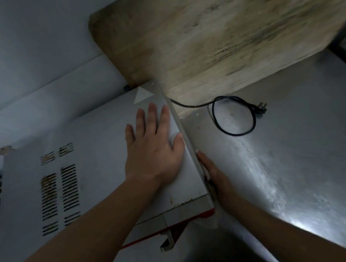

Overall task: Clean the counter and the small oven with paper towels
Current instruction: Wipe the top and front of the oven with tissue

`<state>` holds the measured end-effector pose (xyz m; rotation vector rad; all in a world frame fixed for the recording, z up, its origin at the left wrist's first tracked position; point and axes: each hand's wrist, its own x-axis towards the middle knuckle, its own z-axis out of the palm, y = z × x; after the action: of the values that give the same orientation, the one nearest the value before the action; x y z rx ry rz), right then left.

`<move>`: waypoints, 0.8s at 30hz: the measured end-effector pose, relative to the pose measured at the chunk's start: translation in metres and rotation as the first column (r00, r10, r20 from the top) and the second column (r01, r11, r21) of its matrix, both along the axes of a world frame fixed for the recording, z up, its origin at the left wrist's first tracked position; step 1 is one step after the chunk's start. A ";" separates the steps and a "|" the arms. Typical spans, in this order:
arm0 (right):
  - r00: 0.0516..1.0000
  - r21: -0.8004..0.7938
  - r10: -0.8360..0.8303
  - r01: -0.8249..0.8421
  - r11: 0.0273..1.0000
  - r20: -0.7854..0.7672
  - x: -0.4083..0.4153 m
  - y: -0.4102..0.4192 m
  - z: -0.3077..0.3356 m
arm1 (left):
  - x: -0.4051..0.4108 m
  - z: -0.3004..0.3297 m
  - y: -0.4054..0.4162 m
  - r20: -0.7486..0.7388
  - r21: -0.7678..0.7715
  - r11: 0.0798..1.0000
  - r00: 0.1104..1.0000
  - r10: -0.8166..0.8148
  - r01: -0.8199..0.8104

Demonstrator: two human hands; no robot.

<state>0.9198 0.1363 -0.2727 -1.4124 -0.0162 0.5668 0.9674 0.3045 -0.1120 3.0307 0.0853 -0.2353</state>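
Note:
The small white oven (93,155) fills the left half of the head view, with vent slots on its top and red trim at its front. My left hand (153,150) lies flat on the oven's top, fingers straight and spread. My right hand (212,174) presses against the oven's right side wall, fingers straight; part of it is hidden behind the oven's edge. A bit of white paper towel (210,222) shows under my right wrist at the oven's lower front corner. The steel counter (289,154) stretches to the right.
A large worn wooden board (213,38) stands behind the oven. The oven's black power cord (234,115) lies looped on the counter, its plug (261,108) unplugged. A grey wall (33,48) is at the left.

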 end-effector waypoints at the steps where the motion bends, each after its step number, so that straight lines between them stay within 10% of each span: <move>1: 1.000 0.021 0.011 -0.011 1.000 -0.020 0.018 0.007 0.004 | 0.000 0.000 0.000 0.002 0.005 1.000 1.000 0.001 -0.001; 12: 0.891 0.050 -0.011 -0.013 0.999 0.454 0.081 0.037 0.066 | 0.002 0.000 -0.001 0.008 0.022 1.000 1.000 0.005 -0.005; 24: 0.998 -0.097 0.054 -0.049 0.994 0.042 0.046 0.015 -0.019 | 0.001 0.000 -0.001 -0.005 0.022 1.000 1.000 0.000 0.000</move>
<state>0.9658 0.1513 -0.2913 -1.5213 -0.0620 0.5849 0.9684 0.3037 -0.1119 3.0519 0.0894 -0.2434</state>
